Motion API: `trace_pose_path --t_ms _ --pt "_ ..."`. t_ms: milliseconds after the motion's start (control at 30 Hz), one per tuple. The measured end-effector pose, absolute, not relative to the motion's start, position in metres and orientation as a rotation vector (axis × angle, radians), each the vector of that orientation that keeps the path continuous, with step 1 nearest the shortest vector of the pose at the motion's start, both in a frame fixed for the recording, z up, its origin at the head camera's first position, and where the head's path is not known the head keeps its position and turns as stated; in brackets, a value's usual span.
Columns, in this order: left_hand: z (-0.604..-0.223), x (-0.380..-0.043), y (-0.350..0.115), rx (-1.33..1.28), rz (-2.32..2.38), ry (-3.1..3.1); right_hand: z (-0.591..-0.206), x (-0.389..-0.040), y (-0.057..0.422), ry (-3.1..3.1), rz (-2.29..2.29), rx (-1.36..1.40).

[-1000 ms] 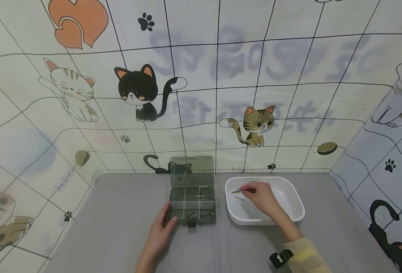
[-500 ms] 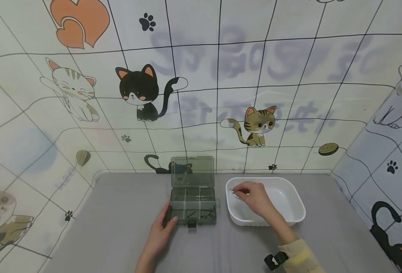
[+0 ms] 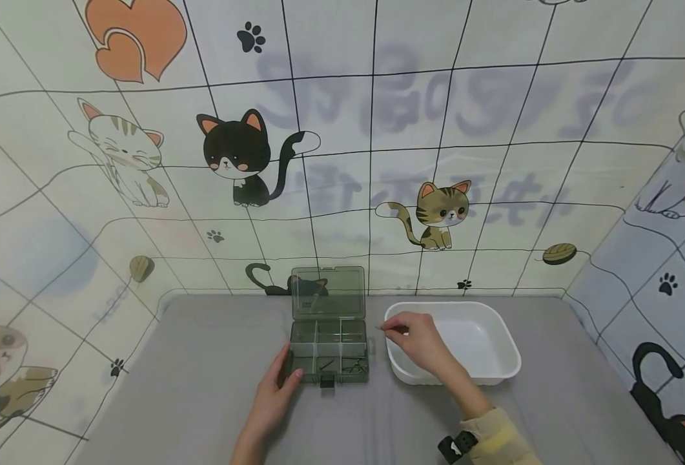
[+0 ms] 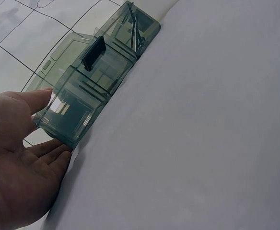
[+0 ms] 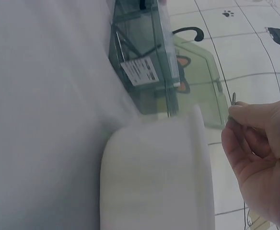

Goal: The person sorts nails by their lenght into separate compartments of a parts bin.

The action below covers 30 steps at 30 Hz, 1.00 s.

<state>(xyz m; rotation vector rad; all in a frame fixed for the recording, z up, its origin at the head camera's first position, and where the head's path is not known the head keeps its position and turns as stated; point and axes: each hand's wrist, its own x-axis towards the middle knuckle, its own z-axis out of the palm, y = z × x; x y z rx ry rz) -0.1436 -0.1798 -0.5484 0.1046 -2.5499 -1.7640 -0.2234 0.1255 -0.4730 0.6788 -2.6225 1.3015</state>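
Note:
A translucent grey-green compartment box (image 3: 328, 352) stands with its lid (image 3: 327, 294) raised at the back. Dark screws (image 3: 354, 366) lie in its front right compartment, and a thin one shows in the front middle. My left hand (image 3: 272, 391) holds the box's left front corner, thumb at the rim and fingers along the side wall. Above the left rim of a white plastic tray (image 3: 481, 345), my right hand (image 3: 420, 339) pinches a screw (image 5: 234, 98) between thumb and index finger. Its threaded end sticks out; the fingers hide the rest.
The tray stands right of the box with a narrow gap between them. Both are on a grey cloth-covered table (image 3: 203, 387). A cat-printed sheet (image 3: 342, 161) hangs behind and along the sides. A black wrist device (image 3: 457, 447) sits by the right sleeve.
My right hand has lifted the screw off the tray's floor and moved left to the tray's rim, towards the box. My left hand and the box have stayed put.

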Motion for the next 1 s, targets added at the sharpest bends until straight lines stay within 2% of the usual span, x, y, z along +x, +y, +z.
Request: trace_pose_path --t_ms 633,1000 --pt "-0.552 -0.149 -0.18 0.092 -1.756 -2.542 -0.482 -0.206 0.067 -2.648 1.263 0.926" --pt "-0.551 -0.148 -0.179 0.097 -1.795 -2.521 -0.487 -0.204 0.044 -2.682 1.332 0.971"
